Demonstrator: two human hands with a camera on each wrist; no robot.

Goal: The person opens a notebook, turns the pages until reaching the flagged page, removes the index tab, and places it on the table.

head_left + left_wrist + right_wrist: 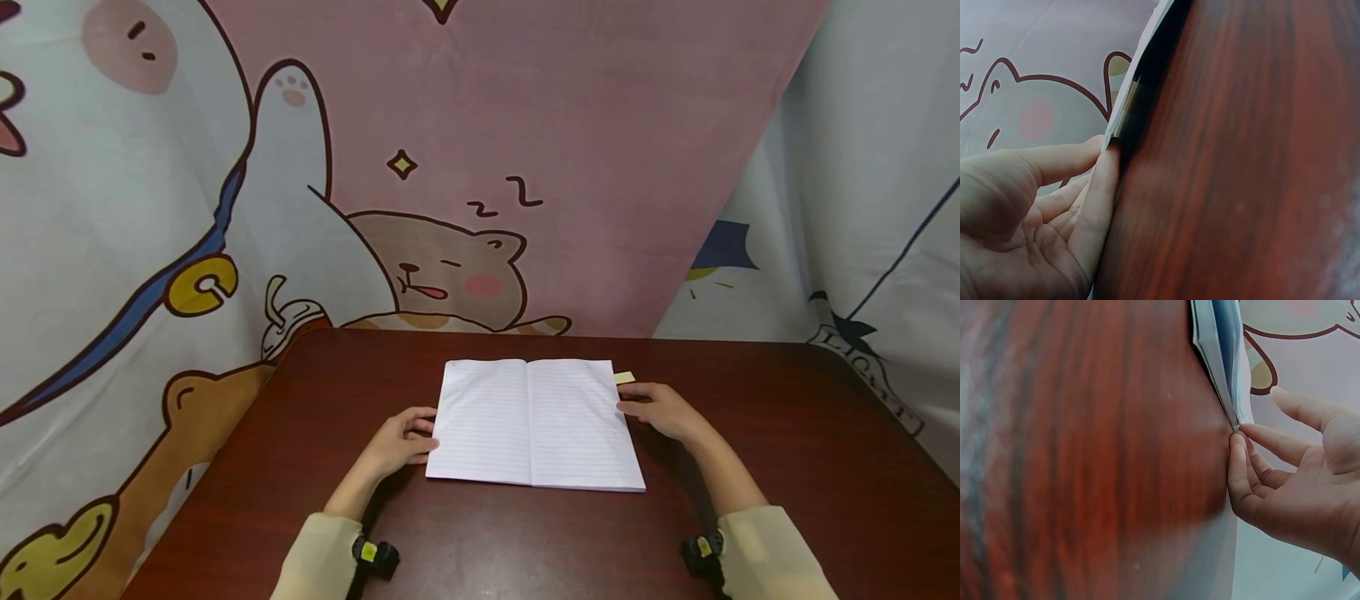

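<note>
An open notebook (480, 421) with lined pages and no writing that I can see lies on the brown table (540, 542). My left hand (402, 442) is at its left edge; in the left wrist view, thumb and finger pinch that edge. On the opposite side, my right hand (660, 410) touches the right edge with its fingertips. In the right wrist view, the thumb (1304, 409) stands apart from the pages. A small pale yellow tab (625, 377) sticks out beside the notebook's upper right corner.
Behind the table hangs a cloth (600, 167) printed with cartoon animals, in pink and white. More white cloth (877, 125) hangs at the right. Each wrist wears a small black camera, the left one (378, 557) and the right one (701, 554).
</note>
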